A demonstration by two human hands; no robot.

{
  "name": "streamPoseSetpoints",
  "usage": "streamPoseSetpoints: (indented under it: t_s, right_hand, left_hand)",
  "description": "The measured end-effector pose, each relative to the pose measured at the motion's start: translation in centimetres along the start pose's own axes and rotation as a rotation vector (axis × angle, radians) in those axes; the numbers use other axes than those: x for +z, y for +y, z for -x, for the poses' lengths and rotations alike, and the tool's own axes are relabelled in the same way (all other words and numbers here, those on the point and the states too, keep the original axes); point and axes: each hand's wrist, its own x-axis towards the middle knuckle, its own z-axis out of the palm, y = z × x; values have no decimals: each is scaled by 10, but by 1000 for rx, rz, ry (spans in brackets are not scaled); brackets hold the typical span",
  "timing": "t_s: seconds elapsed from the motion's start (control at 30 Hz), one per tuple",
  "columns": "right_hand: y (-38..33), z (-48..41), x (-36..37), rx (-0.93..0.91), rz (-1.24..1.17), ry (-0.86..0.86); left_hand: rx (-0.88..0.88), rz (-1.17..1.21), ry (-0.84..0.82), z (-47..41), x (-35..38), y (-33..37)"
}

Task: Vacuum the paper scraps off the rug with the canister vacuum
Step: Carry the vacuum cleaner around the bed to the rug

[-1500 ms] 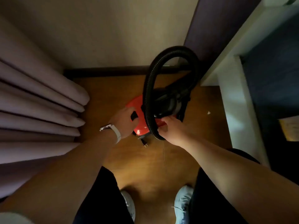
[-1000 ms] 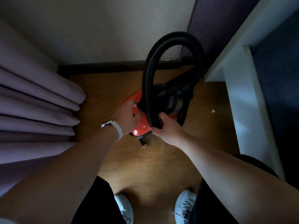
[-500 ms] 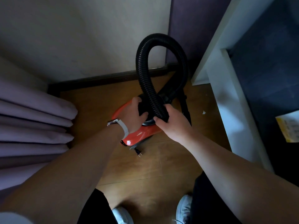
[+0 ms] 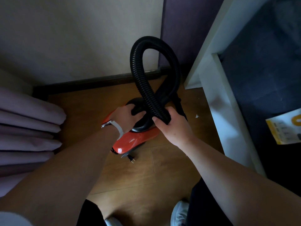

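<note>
A red canister vacuum with a black top sits on the wooden floor in a corner. Its black ribbed hose arches upward in a loop. My left hand, with a pale watch band on the wrist, grips the black handle on top of the canister. My right hand is wrapped around the lower end of the hose. The vacuum's plug lies on the floor just in front of the canister. One small white paper scrap lies on the floor to the right. No rug is in view.
Folded lilac curtains hang at the left. A white furniture frame stands close on the right, with a yellow-and-white package beyond it. A wall with a dark baseboard closes the corner behind. My shoes are at the bottom.
Both hands closed on the vacuum: left onto its handle, right onto the hose. The hose loop has risen higher and the canister has tilted and shifted a little toward me.
</note>
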Motion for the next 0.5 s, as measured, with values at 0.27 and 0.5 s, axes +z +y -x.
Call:
streamPoseSetpoints:
  t_s: [0.27,0.5]
  right_hand:
    - [-30,4,-15,-197,76,163]
    - [-90,18,-57,-325,177,180]
  left_hand:
    - [112,-15,108,33,-16,-7]
    - [96,39,153,79,-82,22]
